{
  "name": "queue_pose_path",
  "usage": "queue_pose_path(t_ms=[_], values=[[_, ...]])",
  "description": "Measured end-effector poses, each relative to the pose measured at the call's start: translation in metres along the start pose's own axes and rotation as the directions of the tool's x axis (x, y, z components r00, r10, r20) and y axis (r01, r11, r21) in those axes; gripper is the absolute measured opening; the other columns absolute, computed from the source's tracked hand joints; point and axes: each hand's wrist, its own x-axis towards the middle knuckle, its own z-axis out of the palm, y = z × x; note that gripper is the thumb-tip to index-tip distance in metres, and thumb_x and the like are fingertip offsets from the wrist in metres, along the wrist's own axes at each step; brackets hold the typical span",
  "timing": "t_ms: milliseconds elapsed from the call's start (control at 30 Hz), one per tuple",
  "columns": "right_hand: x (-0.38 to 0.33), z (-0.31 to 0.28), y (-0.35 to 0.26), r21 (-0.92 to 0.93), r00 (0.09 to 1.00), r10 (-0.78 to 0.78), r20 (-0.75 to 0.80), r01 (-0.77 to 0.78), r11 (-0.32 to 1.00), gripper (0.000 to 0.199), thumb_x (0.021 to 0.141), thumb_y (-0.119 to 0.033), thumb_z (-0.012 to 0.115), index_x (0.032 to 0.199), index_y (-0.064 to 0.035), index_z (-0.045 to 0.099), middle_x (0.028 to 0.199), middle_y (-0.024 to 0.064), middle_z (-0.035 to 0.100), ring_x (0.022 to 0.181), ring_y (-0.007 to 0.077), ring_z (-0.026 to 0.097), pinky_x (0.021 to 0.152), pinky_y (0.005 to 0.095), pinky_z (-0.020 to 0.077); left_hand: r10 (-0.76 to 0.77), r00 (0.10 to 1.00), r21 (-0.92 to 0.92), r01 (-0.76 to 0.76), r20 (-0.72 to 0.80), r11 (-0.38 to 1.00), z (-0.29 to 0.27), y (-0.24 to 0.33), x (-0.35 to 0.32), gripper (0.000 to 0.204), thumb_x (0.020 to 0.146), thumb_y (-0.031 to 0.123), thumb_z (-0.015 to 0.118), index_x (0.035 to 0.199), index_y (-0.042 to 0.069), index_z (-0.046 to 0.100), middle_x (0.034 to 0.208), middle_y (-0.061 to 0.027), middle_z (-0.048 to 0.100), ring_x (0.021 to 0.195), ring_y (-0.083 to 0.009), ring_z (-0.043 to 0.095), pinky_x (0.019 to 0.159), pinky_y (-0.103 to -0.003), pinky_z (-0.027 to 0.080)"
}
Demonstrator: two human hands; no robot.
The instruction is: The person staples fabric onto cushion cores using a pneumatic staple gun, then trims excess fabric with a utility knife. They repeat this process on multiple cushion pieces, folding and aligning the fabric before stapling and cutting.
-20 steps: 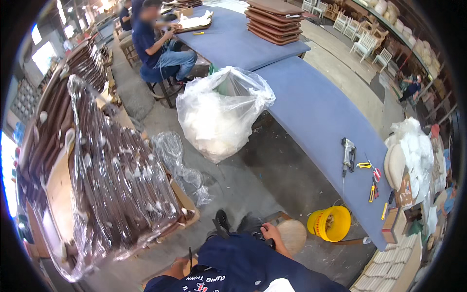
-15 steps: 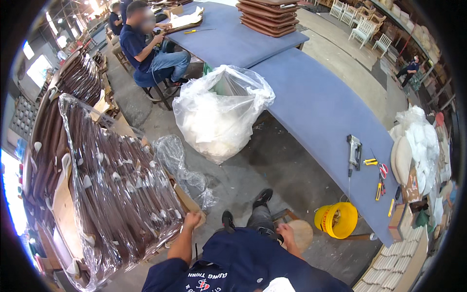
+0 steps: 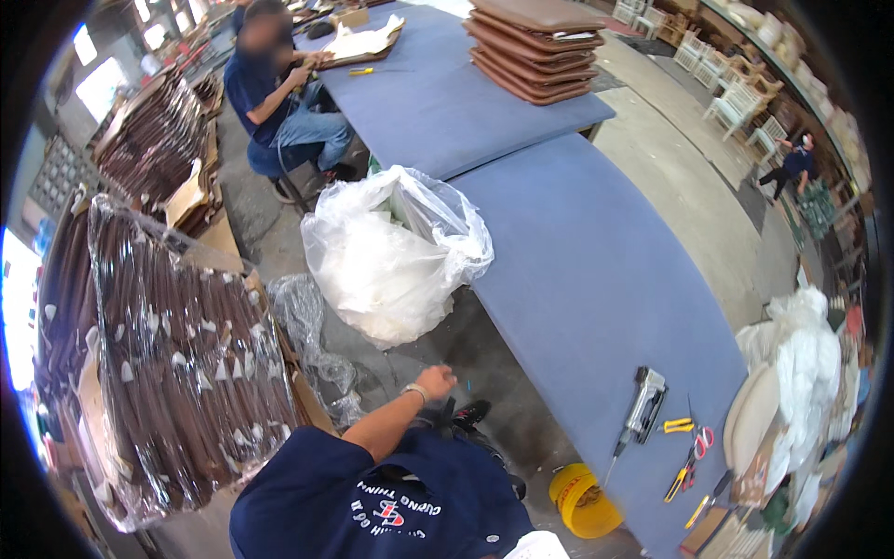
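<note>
My left hand, with a band at the wrist, hangs over the floor in front of my body. Its fingers are curled in, and nothing shows in them. It touches nothing; the big clear plastic bag stuffed with white material is the nearest thing ahead. My right hand is out of sight beside my dark blue shirt. To my right, on the blue table, lie a pneumatic stapler, red-handled scissors, yellow-and-black pliers and a small yellow-handled tool.
Brown upholstered pads under clear film stand at left. A yellow bucket is by the table's near edge. Stacked brown seat pads sit at the far end. A seated co-worker works there; another person stands at far right.
My left hand has swung from beside the wrapped pads to in front of me. My right hand has left the view. The table and its tools appear nearer; the stool is no longer seen.
</note>
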Motion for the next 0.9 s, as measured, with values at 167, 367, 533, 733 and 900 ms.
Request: queue_pose_path(t_ms=[167,367,533,733,900], values=[[0.075,-0.161,-0.051,0.451,0.9,0.165,-0.404,0.039,0.892,0.02,0.1,-0.024,0.061,0.097,-0.0046,0.062,0.082,0.0038,0.064,0.076,0.016,0.062,0.064,0.0306,0.0486,0.106,0.959,-0.002,-0.109,0.261,0.994,0.024,0.025,0.017,0.048,0.092,0.047,0.067,0.12,0.009,0.074,0.111,-0.0213,0.074,0.105,-0.0421,0.07,0.095,-0.048,0.055],[0.212,-0.326,-0.087,-0.214,0.679,-0.057,-0.732,-0.15,0.965,0.054,0.091,-0.014,0.072,0.138,0.0069,0.054,0.131,0.0221,0.063,0.113,0.031,0.065,0.098,0.0391,0.0511,-0.092,0.984,0.075,0.081,0.153,0.994,-0.022,0.049,0.127,0.048,0.092,0.044,0.064,0.123,0.011,0.075,0.119,-0.0193,0.073,0.113,-0.0398,0.069,0.103,-0.045,0.053],[0.238,-0.335,-0.104,-0.171,0.844,0.061,-0.533,-0.178,0.969,0.076,0.082,-0.028,0.081,0.142,0.0074,0.049,0.141,0.0267,0.057,0.13,0.0409,0.056,0.109,0.0452,0.045,-0.091,0.996,-0.139,0.088,-0.015,0.986,-0.061,0.042,0.174,0.042,0.094,0.037,0.063,0.11,0.0,0.076,0.101,-0.0206,0.077,0.095,-0.0388,0.073,0.083,-0.049,0.056],[0.242,-0.333,-0.149,-0.16,0.722,0.263,-0.639,-0.46,0.874,0.065,0.086,-0.027,0.078,0.141,-0.0103,0.049,0.13,0.0207,0.065,0.117,0.0417,0.064,0.097,0.0504,0.051,-0.347,0.917,-0.543,0.396,0.196,0.74,-0.059,0.016,0.136,0.017,0.1,0.016,0.059,0.093,0.003,0.066,0.079,-0.0077,0.068,0.072,-0.0198,0.066,0.061,-0.029,0.054],[0.182,-0.365,-0.103,0.018,0.752,0.304,-0.585,-0.363,0.932,0.05,0.088,-0.027,0.076,0.133,-0.0117,0.059,0.106,0.0153,0.074,0.102,0.0355,0.07,0.088,0.0466,0.0558,0.105,0.903,0.269,-0.233,0.416,0.934,-0.025,-0.004,0.116,0.026,0.097,0.025,0.058,0.088,0.003,0.067,0.075,-0.0108,0.067,0.056,-0.0214,0.062,0.046,-0.037,0.047]])
